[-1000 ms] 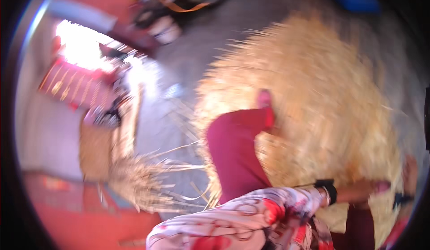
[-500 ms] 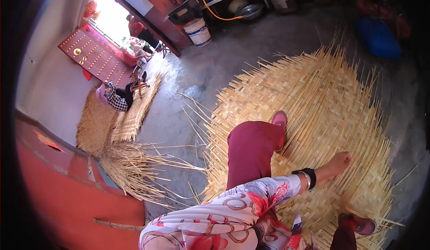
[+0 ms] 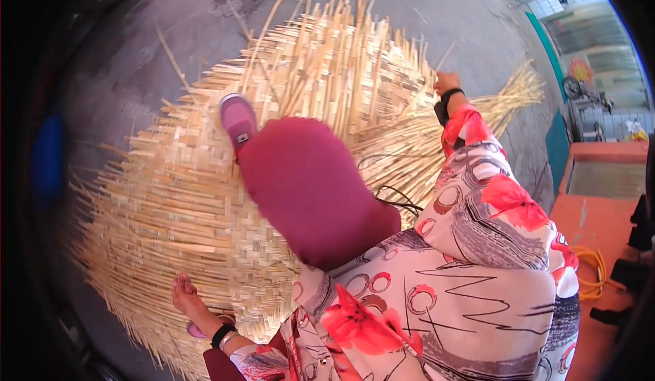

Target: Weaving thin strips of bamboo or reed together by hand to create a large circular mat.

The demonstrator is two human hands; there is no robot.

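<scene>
A pale woven mat [image 3: 157, 203] of split strips, ragged with long loose ends at its edges, lies under me. My left hand [image 3: 187, 293] hangs over its lower-left part, fingers loosely bent and apart, holding nothing. My right hand [image 3: 447, 84] reaches to the mat's upper-right edge, fingers curled; what they hold is unclear. Beside it lies a bundle of loose strips [image 3: 505, 94]. My bent leg in maroon trousers [image 3: 307, 190] crosses the middle, a pink shoe [image 3: 239, 118] resting on the weave. A thin dark cord [image 3: 396, 196] lies beside the knee.
Grey concrete floor [image 3: 136, 60] surrounds the mat. A blue object [image 3: 48, 156] sits at the dim left rim. On the right are a red wall [image 3: 580, 210], a yellow hose [image 3: 590, 272], a glazed frame [image 3: 580, 39] and a small wheeled item [image 3: 580, 91].
My view has swung away from the other people at the doorway onto the mat. My right arm now stretches toward the upper right; my left hand shows at the lower left.
</scene>
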